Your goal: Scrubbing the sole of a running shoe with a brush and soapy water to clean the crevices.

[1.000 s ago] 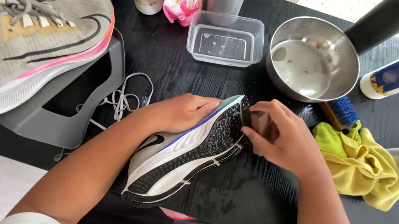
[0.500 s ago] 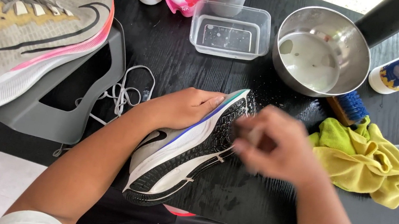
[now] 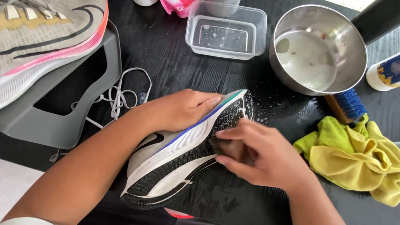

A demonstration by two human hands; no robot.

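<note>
A white running shoe (image 3: 171, 156) lies on its side on the black table (image 3: 166, 53), its dark sole turned to the right. My left hand (image 3: 179, 109) presses on the shoe's upper near the toe and holds it steady. My right hand (image 3: 262, 157) grips a small dark brush (image 3: 221, 145) whose bristles rest against the sole's forefoot. Water drops speckle the table by the toe.
A second grey and pink shoe (image 3: 18, 46) sits on a grey stand (image 3: 49, 120) at the left, loose white laces (image 3: 119, 97) beside it. Behind are a clear plastic tub (image 3: 226, 33), a steel bowl (image 3: 323, 41), bottles, a blue brush (image 3: 348, 104) and a yellow-green cloth (image 3: 359, 156).
My right hand slid with the brush from the toe down along the sole toward me. The left hand stayed on the shoe.
</note>
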